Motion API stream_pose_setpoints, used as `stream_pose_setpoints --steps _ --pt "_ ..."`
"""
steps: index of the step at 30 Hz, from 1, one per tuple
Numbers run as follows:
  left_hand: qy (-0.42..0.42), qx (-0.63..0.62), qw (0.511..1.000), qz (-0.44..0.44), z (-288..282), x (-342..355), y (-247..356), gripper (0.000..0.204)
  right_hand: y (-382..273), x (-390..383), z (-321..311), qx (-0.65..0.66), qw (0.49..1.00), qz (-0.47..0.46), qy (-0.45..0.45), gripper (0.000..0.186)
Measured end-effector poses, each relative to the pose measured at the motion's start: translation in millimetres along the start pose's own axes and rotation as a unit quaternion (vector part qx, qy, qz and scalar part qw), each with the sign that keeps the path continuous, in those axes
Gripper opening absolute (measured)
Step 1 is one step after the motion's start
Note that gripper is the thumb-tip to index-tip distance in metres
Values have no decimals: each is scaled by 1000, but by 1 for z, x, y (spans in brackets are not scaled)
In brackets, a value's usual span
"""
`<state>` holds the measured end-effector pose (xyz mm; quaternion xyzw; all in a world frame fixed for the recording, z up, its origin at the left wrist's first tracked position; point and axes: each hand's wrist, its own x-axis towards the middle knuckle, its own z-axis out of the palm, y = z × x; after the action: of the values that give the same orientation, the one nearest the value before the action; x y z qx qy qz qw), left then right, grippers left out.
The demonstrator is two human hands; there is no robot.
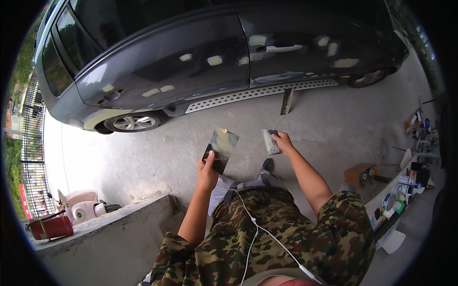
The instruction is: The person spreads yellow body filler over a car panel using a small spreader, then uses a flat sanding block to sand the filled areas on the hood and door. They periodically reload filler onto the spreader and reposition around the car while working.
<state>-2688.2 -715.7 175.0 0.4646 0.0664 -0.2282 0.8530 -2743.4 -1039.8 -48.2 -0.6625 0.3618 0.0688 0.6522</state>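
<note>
In my left hand (208,172) is a flat rectangular putty board (227,143), gripped at its dark lower end, with the thumb on top. Pale yellowish filler (223,135) is smeared over its upper part, with a small lump at the far edge. My right hand (283,143) pinches a putty spreader (270,141), a short flat blade coated with whitish residue. The two tools are apart, held above the concrete floor. Beyond them stands a dark grey car (191,52), its doors dotted with pale filler patches (214,60). Neither hand touches the car.
A perforated running board (224,101) lines the car's lower side, with a dark upright strip (286,101) below it. At left, a low concrete wall (109,229) bears a red fire extinguisher (50,228). A cardboard box (360,175) and a cluttered bench stand at right.
</note>
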Motion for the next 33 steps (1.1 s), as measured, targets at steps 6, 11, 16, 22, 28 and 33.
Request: stream_pose_setpoints --steps 6,11,16,22,28,33 --pt "-16 127 990 57 -82 19 56 44 -95 -63 119 87 986 -142 31 18" --pt "-37 100 991 81 -134 41 94 43 -188 -133 217 29 945 -319 66 19" --pt "-108 173 973 111 -150 58 123 46 -231 -171 290 9 930 -356 91 21" --pt "-166 327 913 178 -129 80 132 43 -239 -153 297 63 944 -310 93 24" --pt "-185 472 850 147 -92 126 146 42 -247 -104 269 97 940 -319 75 25" --pt "-191 506 834 107 -45 164 147 41 -254 -60 236 100 936 -333 59 23"
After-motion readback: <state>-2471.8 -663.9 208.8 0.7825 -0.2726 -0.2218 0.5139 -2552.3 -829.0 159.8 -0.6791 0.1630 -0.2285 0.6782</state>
